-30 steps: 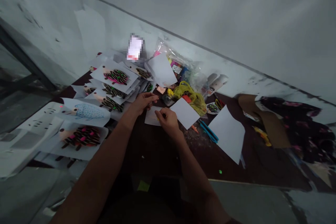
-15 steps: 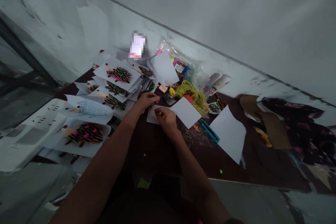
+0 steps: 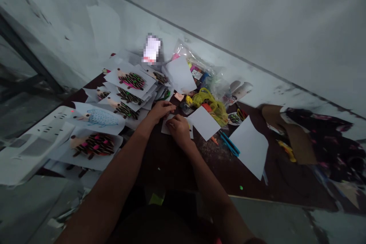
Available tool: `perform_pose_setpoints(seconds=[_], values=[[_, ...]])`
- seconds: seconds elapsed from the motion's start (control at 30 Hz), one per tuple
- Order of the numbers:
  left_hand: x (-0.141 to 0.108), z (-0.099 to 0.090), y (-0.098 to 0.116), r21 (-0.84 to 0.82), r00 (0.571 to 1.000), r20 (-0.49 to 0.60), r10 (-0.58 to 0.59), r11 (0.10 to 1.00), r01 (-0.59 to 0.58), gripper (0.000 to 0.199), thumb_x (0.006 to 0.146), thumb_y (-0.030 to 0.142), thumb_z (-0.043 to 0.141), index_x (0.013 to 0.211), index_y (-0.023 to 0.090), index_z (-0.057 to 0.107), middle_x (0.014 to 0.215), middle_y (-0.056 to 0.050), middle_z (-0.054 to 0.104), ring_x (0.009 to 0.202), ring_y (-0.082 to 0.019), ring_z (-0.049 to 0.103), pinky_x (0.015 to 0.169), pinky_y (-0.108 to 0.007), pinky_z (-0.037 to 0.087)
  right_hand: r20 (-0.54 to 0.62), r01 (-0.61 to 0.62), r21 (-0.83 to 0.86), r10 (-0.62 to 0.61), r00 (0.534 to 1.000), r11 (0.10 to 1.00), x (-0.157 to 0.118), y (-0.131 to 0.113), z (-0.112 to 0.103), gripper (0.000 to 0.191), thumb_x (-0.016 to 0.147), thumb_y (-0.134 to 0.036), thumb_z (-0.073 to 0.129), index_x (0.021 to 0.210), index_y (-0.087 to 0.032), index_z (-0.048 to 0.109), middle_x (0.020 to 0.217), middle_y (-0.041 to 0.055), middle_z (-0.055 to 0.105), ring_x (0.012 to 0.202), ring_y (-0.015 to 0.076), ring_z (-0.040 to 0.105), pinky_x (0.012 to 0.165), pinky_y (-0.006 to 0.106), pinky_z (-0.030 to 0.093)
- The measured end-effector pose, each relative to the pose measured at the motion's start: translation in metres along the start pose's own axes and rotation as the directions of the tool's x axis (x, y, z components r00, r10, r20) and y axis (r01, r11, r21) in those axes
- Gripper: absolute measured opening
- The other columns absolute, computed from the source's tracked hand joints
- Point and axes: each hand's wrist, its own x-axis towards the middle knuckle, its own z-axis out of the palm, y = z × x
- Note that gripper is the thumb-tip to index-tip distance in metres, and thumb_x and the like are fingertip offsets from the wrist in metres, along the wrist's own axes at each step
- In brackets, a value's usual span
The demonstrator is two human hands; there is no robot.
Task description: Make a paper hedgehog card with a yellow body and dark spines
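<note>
My left hand (image 3: 161,111) is over the upper left edge of a small white sheet (image 3: 165,128) on the dark table. Its fingers are closed together, and what they hold, if anything, is too small to name. Just right of it, my right hand (image 3: 179,129) rests over the same sheet with fingers curled down, their tips partly hidden. Small yellow bits show on the sheet beside this hand. A blank white card (image 3: 204,123) lies to the right. On the left, sheets carry striped hedgehog figures (image 3: 132,81) with pink and green spots.
A yellow net bag (image 3: 213,103) and clear plastic packaging lie behind the card. Blue scissors (image 3: 229,144) and a larger white sheet (image 3: 251,146) are to the right. A lit phone (image 3: 152,48) leans at the wall. A white stool (image 3: 31,145) stands left.
My right hand has turned over and moved slightly down onto the small sheet, uncovering its right part. My left hand stays almost in place. The view has shifted slightly.
</note>
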Motion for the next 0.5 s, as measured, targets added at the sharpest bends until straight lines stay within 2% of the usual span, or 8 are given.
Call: perform_pose_setpoints(seconds=[0.3, 0.5], values=[[0.0, -0.001, 0.001, -0.013, 1.0, 0.012, -0.012, 1.0, 0.012, 0.012, 0.078, 0.021, 0.066, 0.07, 0.017, 0.059, 0.06, 0.005, 0.06, 0.038, -0.006, 0.038, 0.037, -0.02, 0.026, 0.04, 0.03, -0.091, -0.027, 0.999, 0.995, -0.001, -0.007, -0.006, 0.022, 0.097, -0.022, 0.059, 0.092, -0.021, 0.08, 0.09, 0.0081, 0.064, 0.086, 0.0208, 0.054, 0.079, 0.033, 0.04], [0.004, -0.003, -0.004, -0.014, 0.999, 0.035, 0.002, 1.0, -0.001, 0.014, 0.079, 0.022, 0.067, 0.069, 0.016, 0.059, 0.062, 0.003, 0.061, 0.038, -0.005, 0.037, 0.037, -0.022, 0.025, 0.049, 0.051, -0.086, -0.047, 0.998, 0.995, -0.009, -0.013, -0.013, 0.026, 0.088, -0.012, 0.058, 0.099, -0.02, 0.08, 0.094, 0.0093, 0.065, 0.092, 0.023, 0.056, 0.08, 0.035, 0.041]])
